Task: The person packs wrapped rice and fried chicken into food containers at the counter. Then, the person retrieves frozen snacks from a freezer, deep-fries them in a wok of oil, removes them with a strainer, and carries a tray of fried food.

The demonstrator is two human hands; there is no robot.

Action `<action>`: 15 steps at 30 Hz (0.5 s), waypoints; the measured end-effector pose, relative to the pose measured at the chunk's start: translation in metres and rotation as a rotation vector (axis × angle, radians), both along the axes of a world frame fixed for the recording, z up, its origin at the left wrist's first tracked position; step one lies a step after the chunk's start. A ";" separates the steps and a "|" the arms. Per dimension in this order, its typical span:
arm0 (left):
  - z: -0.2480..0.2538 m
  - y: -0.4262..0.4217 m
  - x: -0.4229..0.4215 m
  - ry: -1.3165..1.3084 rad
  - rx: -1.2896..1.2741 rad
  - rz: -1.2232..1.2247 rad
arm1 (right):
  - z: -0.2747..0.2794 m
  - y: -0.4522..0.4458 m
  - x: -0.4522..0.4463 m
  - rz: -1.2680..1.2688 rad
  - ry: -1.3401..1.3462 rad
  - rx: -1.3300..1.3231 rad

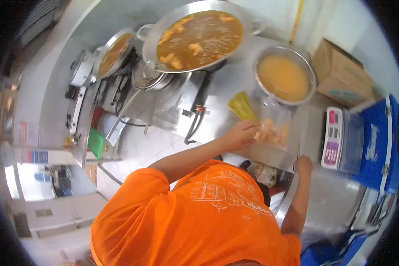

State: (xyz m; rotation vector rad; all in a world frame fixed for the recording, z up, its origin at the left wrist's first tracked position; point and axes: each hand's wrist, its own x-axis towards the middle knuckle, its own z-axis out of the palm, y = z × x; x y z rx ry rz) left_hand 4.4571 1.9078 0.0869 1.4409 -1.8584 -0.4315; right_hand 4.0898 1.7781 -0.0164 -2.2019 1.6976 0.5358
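Counter (219, 88): stainless-steel worktop under the bag.
Wok (150, 46): wide, two-handled, silver metal; contains brown liquid (219, 35) and golden pieces (195, 48).
Basin (312, 82): round, silver metal; contains cloudy tan liquid (281, 75); located just beyond the bag.
Bag (279, 114): clear plastic, loaded with pale orange chunks (275, 134); lies between the hands, long axis running from basin toward near counter edge.
Left hand (241, 134): nearer to bag, at its left side; fingers curled; clamping cannot be confirmed.
Right hand (303, 165): right of bag, apart from it; fingers closed around implement.
Packet (239, 105): yellow-green, elongated; near end at left fingers.
Implement (298, 151): slim, dark; points away from body; type unclear.
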 end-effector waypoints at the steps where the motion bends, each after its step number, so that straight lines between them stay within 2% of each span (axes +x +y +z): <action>1: -0.012 0.021 0.021 -0.029 0.074 0.072 | 0.027 0.005 0.019 -0.006 -0.044 0.030; 2: -0.029 0.048 0.049 -0.052 0.150 0.140 | 0.058 0.011 0.041 0.081 -0.196 0.085; 3: -0.033 0.076 0.069 0.107 0.208 0.314 | 0.078 0.019 0.062 0.166 -0.344 0.147; 4: -0.037 0.109 0.094 0.273 0.265 0.479 | 0.077 0.029 0.082 0.111 -0.562 0.324; 5: -0.062 0.147 0.131 0.176 0.234 0.658 | 0.076 0.040 0.106 0.048 -0.777 0.504; 6: -0.077 0.189 0.174 0.174 0.484 0.850 | 0.102 0.057 0.147 0.018 -0.873 0.651; 7: -0.127 0.243 0.221 0.417 0.385 1.062 | 0.128 0.077 0.193 -0.016 -0.968 0.798; 8: -0.151 0.293 0.271 0.803 0.425 1.235 | 0.136 0.094 0.234 0.024 -0.955 0.872; 9: -0.161 0.357 0.321 1.267 0.366 1.199 | 0.142 0.111 0.273 0.059 -0.942 0.946; 10: -0.129 0.391 0.350 1.845 0.120 1.253 | 0.132 0.130 0.314 0.105 -0.999 0.996; 12: -0.040 0.410 0.381 2.242 -0.164 0.986 | 0.101 0.171 0.400 0.212 -1.104 1.038; 13: -0.013 0.410 0.402 2.126 -0.010 0.785 | 0.091 0.189 0.448 0.280 -1.159 1.023; 15: 0.021 0.414 0.445 1.845 0.248 0.411 | 0.077 0.225 0.544 0.032 -1.131 1.143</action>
